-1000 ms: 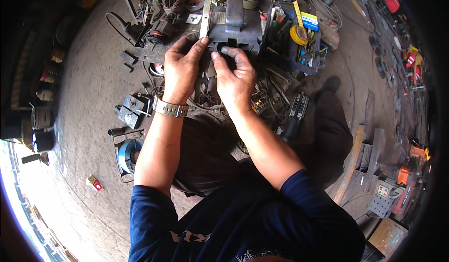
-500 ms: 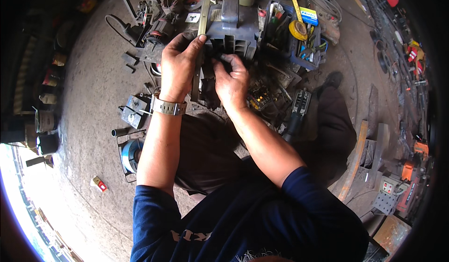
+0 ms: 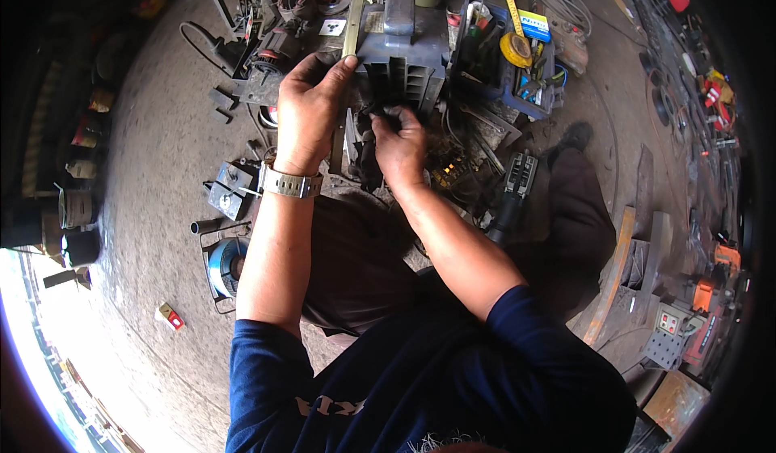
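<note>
A flat, yellowish metal strip (image 3: 353, 23) stands along the left side of a grey-blue machine housing (image 3: 408, 49) that has a raised bar on top and slots in its front. My left hand (image 3: 311, 105), with a watch at the wrist, pinches the strip between thumb and fingers beside the housing's left corner. Just below the slotted front is my right hand (image 3: 398, 142), its fingers curled together in shadow. Whatever those fingers grip, if anything, is hidden. Dark parts hang close to its fingertips.
Right of the housing, a blue tool tray (image 3: 529, 107) holds hand tools and a yellow tape measure (image 3: 516, 50). An angle grinder (image 3: 515, 190) lies near my right knee. At left are a grey metal block (image 3: 233, 188) and a blue round machine (image 3: 228, 267). Coiled cable (image 3: 559, 4) lies at the back.
My right hand has drawn slightly down and away from the housing's slotted front, its fingers curling in more. My left hand stays on the strip, almost unmoved.
</note>
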### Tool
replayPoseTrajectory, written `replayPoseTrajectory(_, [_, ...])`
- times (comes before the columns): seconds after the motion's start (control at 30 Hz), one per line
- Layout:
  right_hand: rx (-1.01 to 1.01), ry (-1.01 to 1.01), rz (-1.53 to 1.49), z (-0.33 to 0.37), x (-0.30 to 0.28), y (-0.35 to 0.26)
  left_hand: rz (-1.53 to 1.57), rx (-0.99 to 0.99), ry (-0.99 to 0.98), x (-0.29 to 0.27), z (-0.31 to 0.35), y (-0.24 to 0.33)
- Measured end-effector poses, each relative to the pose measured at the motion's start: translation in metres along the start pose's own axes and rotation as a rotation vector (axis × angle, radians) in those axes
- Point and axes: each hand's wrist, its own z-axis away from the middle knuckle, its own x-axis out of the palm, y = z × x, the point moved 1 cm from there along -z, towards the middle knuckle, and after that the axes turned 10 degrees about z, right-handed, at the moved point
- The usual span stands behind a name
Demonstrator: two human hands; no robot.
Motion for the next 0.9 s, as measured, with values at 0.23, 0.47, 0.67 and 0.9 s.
replayPoseTrajectory(0.23, [0.087, -0.006, -0.045, 0.001, 0.008, 0.032, 0.009, 0.015, -0.009, -0.001, -0.001, 0.0])
replayPoseTrajectory(0.47, [0.484, -0.144, -0.198, 0.045, -0.007, 0.009, -0.009, 0.025, 0.004, 0.0, -0.001, 0.0])
replayPoseTrajectory(0.67, [0.611, -0.119, -0.155, 0.054, -0.013, 0.002, -0.017, 0.053, -0.002, -0.003, -0.002, -0.004])
replayPoseTrajectory(0.9, [0.539, 0.017, -0.271, 0.025, 0.009, 0.047, 0.011, 0.046, 0.006, 0.0, -0.003, -0.005])
